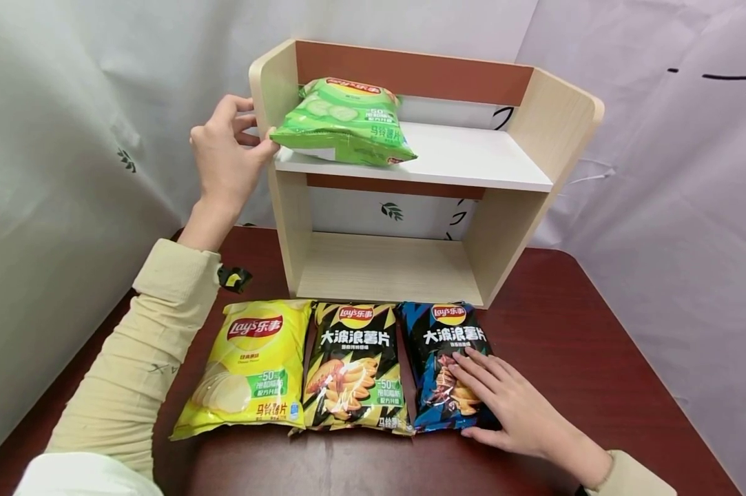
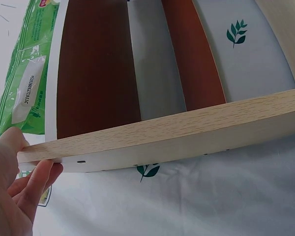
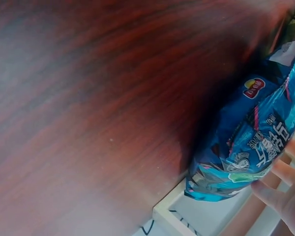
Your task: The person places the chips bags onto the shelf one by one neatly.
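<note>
My left hand (image 1: 229, 155) grips the upper left side panel of a small wooden shelf (image 1: 588, 124), thumb at its front edge and fingers against its outer face. In the left wrist view, the thumb tip is right by the corner of a green bag of potato chips (image 2: 30, 88). That green bag lies on the upper white board, leaning on its left side. My right hand (image 1: 512, 406) rests with fingers extended on a blue and black bag of chips (image 1: 426, 372), which lies face up on the table; the right wrist view shows the fingertips against its crinkled front (image 3: 265, 142).
Left of the blue bag lie a black and yellow bag of chips (image 1: 354, 365) and a yellow bag of chips (image 1: 257, 365), in a row on the dark red table (image 1: 571, 331). The shelf stands behind them, its lower compartment (image 1: 388, 265) facing me. White cloth (image 1: 682, 227) surrounds the table.
</note>
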A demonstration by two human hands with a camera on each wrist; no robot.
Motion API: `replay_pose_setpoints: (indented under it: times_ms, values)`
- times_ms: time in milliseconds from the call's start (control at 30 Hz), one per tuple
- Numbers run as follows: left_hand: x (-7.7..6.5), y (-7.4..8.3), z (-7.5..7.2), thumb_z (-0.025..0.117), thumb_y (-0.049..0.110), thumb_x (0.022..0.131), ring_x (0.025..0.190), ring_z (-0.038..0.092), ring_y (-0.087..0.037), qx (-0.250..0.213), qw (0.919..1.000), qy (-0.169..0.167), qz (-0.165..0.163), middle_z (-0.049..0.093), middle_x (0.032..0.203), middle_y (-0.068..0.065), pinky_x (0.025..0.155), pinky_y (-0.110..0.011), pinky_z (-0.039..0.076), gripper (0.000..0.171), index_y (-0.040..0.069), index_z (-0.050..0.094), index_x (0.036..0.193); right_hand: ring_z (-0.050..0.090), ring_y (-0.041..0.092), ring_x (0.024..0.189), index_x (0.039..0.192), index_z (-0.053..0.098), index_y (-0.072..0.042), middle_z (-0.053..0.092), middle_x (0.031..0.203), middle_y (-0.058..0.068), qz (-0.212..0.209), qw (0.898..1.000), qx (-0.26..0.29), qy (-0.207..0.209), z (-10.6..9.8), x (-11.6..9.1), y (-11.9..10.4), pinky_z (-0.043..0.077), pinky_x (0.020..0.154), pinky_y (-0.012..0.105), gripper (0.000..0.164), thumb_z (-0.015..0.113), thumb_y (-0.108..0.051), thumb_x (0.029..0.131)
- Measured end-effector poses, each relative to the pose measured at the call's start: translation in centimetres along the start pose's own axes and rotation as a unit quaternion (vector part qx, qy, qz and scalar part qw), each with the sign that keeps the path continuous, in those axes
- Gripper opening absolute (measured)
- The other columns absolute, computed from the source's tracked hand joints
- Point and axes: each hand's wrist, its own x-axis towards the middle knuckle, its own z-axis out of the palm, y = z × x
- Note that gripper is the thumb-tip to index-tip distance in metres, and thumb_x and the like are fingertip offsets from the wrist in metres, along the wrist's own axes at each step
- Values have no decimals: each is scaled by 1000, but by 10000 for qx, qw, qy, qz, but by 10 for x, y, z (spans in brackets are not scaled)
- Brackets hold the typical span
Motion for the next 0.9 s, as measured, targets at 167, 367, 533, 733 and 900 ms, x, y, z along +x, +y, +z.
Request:
replay_pose_setpoints:
  times_ms: [167,367,533,733,900]
  values:
    - [-1,-1,0,63,27,77,78,70,-18,20,10000,9,16,68,106,-1,74,-23,55,32,15,60,106,36,29,130,138,37,-10,37,144,8,-24,10000,37,13,3,-2,-2,5,116,28,91,64,-60,67]
    - [-1,-1,1,62,27,77,78,70,-18,16,10000,-21,18,68,106,0,74,-22,55,32,15,60,106,33,31,132,139,35,-8,34,145,10,-88,9999,50,-86,6,-4,-1,2,117,29,92,66,-57,67]
    - [0,0,1,63,26,76,77,70,-18,-16,10000,23,46,69,105,0,72,-20,55,31,14,60,105,32,31,132,139,34,-8,35,145,11,-109,9996,-7,-275,6,-5,0,1,116,29,94,74,-43,62]
    - [0,1,1,63,26,76,77,70,-18,-16,10000,42,9,68,105,0,72,-19,55,31,15,61,105,35,31,130,140,33,-10,38,144,9,-67,9992,-100,-380,4,-3,1,3,115,28,104,82,-31,50]
    - [0,1,0,63,27,77,78,70,-18,12,10000,25,-22,68,106,0,74,-22,55,31,15,60,106,39,32,127,139,35,-11,42,141,8,-101,9995,-55,-310,1,1,2,9,109,28,107,83,-28,46]
